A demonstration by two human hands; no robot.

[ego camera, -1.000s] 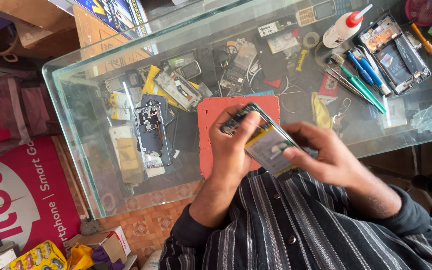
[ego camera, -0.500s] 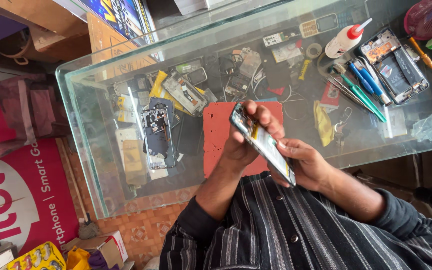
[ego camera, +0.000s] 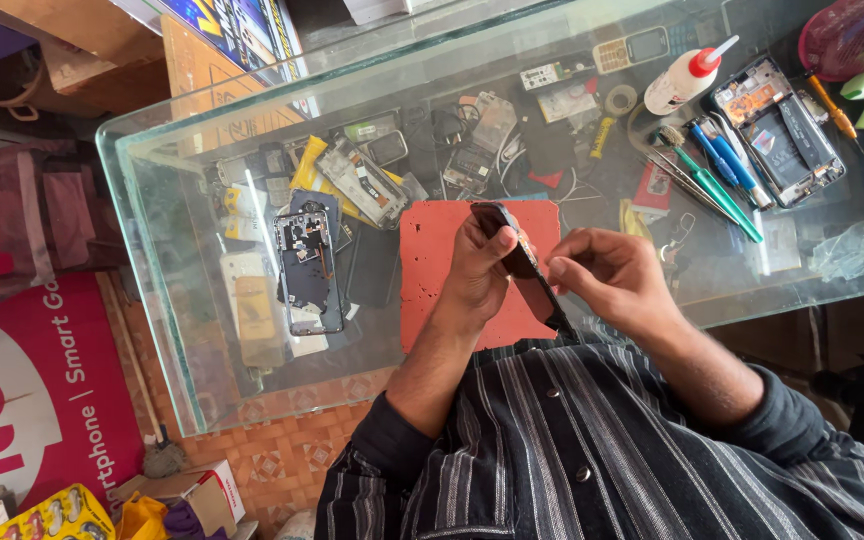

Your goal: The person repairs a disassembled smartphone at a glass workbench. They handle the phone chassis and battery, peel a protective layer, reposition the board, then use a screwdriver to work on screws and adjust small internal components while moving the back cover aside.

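Note:
I hold a dark smartphone [ego camera: 522, 262] edge-on above a red work mat [ego camera: 430, 262] on a glass counter [ego camera: 192, 380]. My left hand [ego camera: 477, 275] grips the phone from the left, thumb near its top corner. On the other side my right hand [ego camera: 607, 275] pinches its right edge with thumb and fingertips. The phone's face is turned away, so only a thin dark side shows.
An opened phone body [ego camera: 310, 270] lies left of the mat among several phone parts. A white glue bottle [ego camera: 687, 75], green and blue tools [ego camera: 727, 180] and another opened phone [ego camera: 777, 130] sit at the right. Boxes and a pink sign [ego camera: 22, 390] stand beside the counter.
The phone has turned from face-up to edge-on in my hands. Both hands have stayed over the red mat, with the right hand shifting to pinch the phone's edge.

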